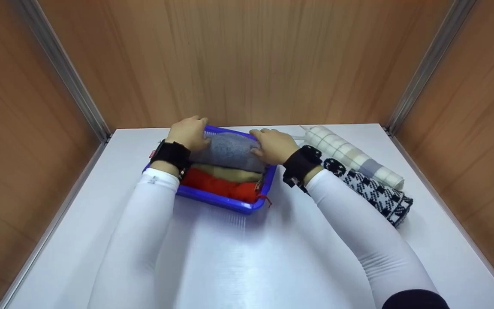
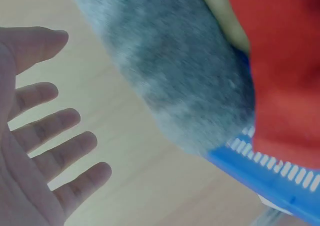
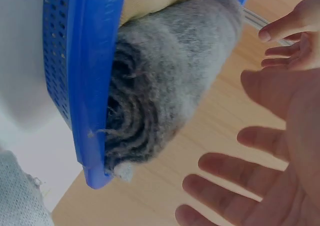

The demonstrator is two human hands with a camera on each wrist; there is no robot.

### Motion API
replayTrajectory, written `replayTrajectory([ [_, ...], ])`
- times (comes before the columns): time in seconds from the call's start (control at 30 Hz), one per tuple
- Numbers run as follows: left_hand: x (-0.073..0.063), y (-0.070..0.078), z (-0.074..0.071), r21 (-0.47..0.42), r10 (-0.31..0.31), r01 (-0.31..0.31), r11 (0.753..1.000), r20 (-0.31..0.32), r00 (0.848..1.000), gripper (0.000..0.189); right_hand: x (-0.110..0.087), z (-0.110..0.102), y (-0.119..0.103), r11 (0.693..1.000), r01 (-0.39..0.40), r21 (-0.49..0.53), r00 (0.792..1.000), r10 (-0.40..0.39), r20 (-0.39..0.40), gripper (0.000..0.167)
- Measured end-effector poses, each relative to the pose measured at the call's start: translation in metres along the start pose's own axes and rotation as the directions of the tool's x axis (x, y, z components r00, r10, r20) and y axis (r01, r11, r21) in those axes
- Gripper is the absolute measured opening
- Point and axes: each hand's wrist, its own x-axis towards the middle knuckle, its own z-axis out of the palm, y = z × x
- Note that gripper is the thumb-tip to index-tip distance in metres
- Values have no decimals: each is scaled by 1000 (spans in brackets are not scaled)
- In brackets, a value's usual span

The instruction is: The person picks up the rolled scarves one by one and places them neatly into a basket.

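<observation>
A blue plastic basket (image 1: 212, 197) holds a rolled grey woolly cloth (image 1: 232, 150) at its far side. In front of that lie a yellowish-beige roll (image 1: 230, 173) and a red cloth (image 1: 215, 185) with a cord over the rim. My left hand (image 1: 189, 134) is over the basket's far left corner, at one end of the grey roll. At the other end is my right hand (image 1: 276, 146). Both wrist views show the fingers spread and apart from the grey roll, whose coiled end (image 3: 132, 113) faces the right wrist camera.
On the white table (image 1: 230, 266), right of the basket, lie a cream checked roll (image 1: 341, 148) and a black-and-white patterned roll (image 1: 378, 193), partly behind my right forearm. Wood-grain panels (image 1: 247, 60) with metal corner posts enclose the back and both sides.
</observation>
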Motion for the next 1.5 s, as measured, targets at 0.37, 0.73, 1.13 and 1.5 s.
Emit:
replayTrajectory([
  [0.37,0,25,-1,3,62,-62,998,-14,998,62,-17,-6,13,999,-30,45,999,31,-28,66],
  [0.73,-5,45,1,24,117,-116,993,-65,991,61,-30,-10,26,998,-7,63,996,12,-85,73],
  [1.13,-15,69,5,-7,149,-150,989,-90,985,63,-47,-9,34,994,-16,107,994,28,-105,76],
  [1.5,-17,90,8,8,191,-191,982,-86,978,63,-62,-9,42,994,35,108,986,-17,-165,77],
])
